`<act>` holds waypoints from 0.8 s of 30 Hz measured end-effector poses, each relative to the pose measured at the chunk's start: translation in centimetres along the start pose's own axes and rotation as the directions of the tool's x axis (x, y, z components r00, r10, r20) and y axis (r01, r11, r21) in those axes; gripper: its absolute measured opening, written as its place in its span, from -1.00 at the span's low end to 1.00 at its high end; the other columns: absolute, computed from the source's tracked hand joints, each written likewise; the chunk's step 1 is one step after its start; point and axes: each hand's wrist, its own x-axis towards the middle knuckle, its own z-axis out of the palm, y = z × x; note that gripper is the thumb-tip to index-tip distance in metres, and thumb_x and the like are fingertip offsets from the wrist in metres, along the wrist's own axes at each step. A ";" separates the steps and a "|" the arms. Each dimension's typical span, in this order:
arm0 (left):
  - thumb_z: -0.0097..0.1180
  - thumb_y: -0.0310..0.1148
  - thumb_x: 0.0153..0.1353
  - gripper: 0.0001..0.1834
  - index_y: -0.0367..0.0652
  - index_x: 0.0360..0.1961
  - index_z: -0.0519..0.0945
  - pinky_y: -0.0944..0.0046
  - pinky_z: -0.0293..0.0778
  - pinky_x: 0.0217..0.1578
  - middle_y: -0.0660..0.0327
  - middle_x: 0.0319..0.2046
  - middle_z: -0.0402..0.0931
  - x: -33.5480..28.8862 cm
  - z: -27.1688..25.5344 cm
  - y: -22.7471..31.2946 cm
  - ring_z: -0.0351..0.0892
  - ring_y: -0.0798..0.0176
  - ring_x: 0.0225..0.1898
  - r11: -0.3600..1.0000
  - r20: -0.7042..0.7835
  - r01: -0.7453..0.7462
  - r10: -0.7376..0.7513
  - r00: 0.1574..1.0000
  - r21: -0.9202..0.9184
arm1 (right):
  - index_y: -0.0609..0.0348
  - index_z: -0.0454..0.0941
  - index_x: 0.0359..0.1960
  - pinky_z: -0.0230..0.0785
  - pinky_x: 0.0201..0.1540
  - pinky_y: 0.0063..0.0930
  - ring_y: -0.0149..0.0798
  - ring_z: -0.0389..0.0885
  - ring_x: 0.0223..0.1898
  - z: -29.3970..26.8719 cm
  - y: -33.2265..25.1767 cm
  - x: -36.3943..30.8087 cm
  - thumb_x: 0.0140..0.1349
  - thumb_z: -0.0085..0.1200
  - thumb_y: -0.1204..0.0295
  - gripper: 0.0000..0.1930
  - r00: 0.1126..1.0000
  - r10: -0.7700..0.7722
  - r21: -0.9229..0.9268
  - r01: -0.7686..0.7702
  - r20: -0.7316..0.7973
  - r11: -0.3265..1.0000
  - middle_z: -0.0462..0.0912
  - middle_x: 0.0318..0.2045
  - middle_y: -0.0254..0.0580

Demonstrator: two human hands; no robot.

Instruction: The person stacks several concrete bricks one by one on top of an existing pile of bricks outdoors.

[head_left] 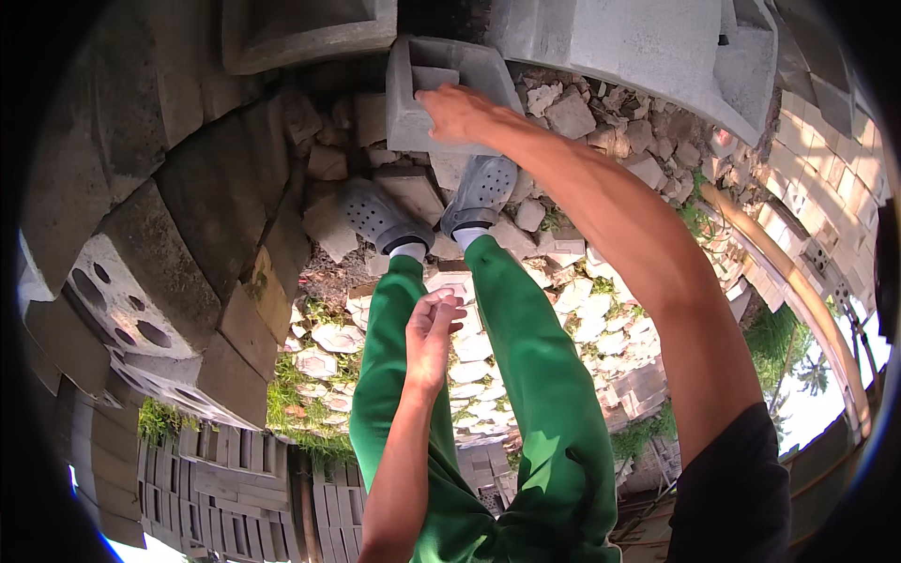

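Note:
My right hand point(460, 114) reaches over the near rim of a grey, box-shaped hollow concrete block point(408, 127), its fingers bent and closed on the block's edge. Part of the grip is hidden by the hand itself. The block sits on rubble just ahead of my feet. Lower down, in front of my green trousers point(526, 347), hovers my left hand point(434, 328), loosely curled with the fingers a little apart and nothing visible in it. It touches nothing.
Larger grey concrete pieces point(619, 42) stand beyond the block, another point(310, 38) at the upper left. Stacked slabs and a block with round holes point(131, 296) rise close on my left. Uneven broken stones point(572, 117) lie around my grey clogs point(481, 192). A curved pole point(798, 281) is at right.

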 end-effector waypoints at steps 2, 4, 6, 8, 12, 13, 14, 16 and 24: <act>-0.04 -0.17 0.34 -0.70 -0.17 -0.09 0.46 0.29 0.39 -0.09 0.22 -0.19 0.50 -0.1 -2.3 -0.3 0.50 0.33 -0.18 0.984 -0.134 -0.004 -0.021 0.991 -0.180 | 0.27 0.43 -0.03 0.48 -0.09 -0.10 0.15 0.57 -0.09 0.6 -1.2 -4.4 0.04 0.10 0.51 -0.61 0.999 -0.045 0.132 0.044 0.006 0.990 0.59 -0.22 0.17; -0.05 -0.11 0.33 -0.67 -0.17 -0.11 0.45 0.25 0.38 -0.05 0.22 -0.17 0.50 -0.4 -5.5 0.1 0.47 0.29 -0.13 0.943 -0.228 -0.005 -0.075 0.971 -0.331 | 0.30 0.39 0.03 0.44 -0.06 -0.09 0.20 0.54 -0.08 -0.2 -4.6 -11.1 0.04 0.18 0.46 -0.52 0.993 -0.070 0.273 0.042 0.094 0.961 0.58 -0.24 0.23; -0.06 0.04 0.29 -0.51 -0.20 -0.05 0.42 0.17 0.34 0.03 0.17 -0.10 0.46 -0.9 -8.8 1.7 0.42 0.21 -0.04 0.913 -0.221 0.074 -0.174 0.960 -0.400 | 0.32 0.41 -0.05 0.42 -0.06 -0.08 0.17 0.54 -0.08 -0.9 -8.1 -18.9 0.02 0.16 0.51 -0.59 0.985 -0.083 0.428 0.010 0.152 0.904 0.58 -0.22 0.15; -0.10 0.22 0.22 -0.29 -0.26 0.05 0.35 0.09 0.29 0.08 0.10 -0.04 0.41 -2.2 -10.0 4.9 0.38 0.13 0.01 0.916 -0.076 0.229 -0.268 0.961 -0.328 | 0.30 0.44 -0.20 0.43 -0.15 -0.12 0.09 0.58 -0.19 0.5 -11.3 -27.0 0.00 0.14 0.56 -0.71 0.989 -0.147 0.506 0.137 -0.021 0.851 0.59 -0.33 0.06; -0.26 0.44 0.13 0.07 -0.39 0.29 0.13 0.00 0.11 0.26 -0.05 0.26 0.20 -4.9 -7.0 11.7 0.24 -0.03 0.24 0.869 0.306 0.480 -0.493 0.815 0.122 | 0.16 0.47 -0.33 0.36 -0.17 -0.32 -0.16 0.59 -0.33 3.2 -18.1 -41.3 0.02 0.12 0.48 -0.84 0.952 -0.152 0.426 0.258 -0.267 0.867 0.57 -0.50 -0.20; -0.25 0.47 0.10 0.11 -0.40 0.32 0.09 0.01 0.11 0.27 -0.06 0.30 0.15 -6.2 -5.6 12.4 0.22 -0.03 0.26 0.799 0.318 0.545 -0.602 0.733 0.255 | 0.14 0.49 -0.34 0.33 -0.15 -0.36 -0.22 0.57 -0.33 3.7 -20.0 -44.6 0.04 0.10 0.46 -0.86 0.957 -0.138 0.434 0.241 -0.255 0.868 0.56 -0.51 -0.26; -0.23 0.51 0.06 0.15 -0.41 0.30 0.13 0.04 0.15 0.25 -0.04 0.27 0.21 -7.8 -3.3 11.9 0.28 0.02 0.23 0.684 0.205 0.558 -0.699 0.685 0.471 | 0.13 0.50 -0.37 0.31 -0.17 -0.36 -0.24 0.56 -0.33 4.7 -21.8 -47.5 0.06 0.08 0.43 -0.89 0.954 -0.102 0.413 0.217 -0.283 0.885 0.56 -0.52 -0.28; -0.18 0.45 0.10 0.06 -0.38 0.26 0.23 0.14 0.24 0.20 -0.03 0.16 0.36 -9.9 -1.9 8.2 0.37 0.10 0.15 0.494 0.016 0.546 -0.752 0.659 0.677 | 0.07 0.48 -0.47 0.27 -0.23 -0.42 -0.31 0.52 -0.35 6.2 -24.9 -52.8 0.02 0.07 0.36 -0.90 0.938 -0.043 0.324 0.161 -0.345 0.932 0.51 -0.55 -0.39; -0.19 0.26 0.26 -0.18 -0.31 0.22 0.31 0.20 0.33 0.11 0.04 0.05 0.46 -26.3 4.1 -5.6 0.46 0.17 0.02 -0.020 -0.225 0.269 -0.608 0.761 0.963 | 0.02 0.53 -0.47 0.22 -0.18 -0.44 -0.35 0.48 -0.34 15.6 -31.6 -69.7 0.02 0.07 0.34 -0.91 0.882 0.244 0.464 -0.033 -0.404 0.885 0.51 -0.54 -0.44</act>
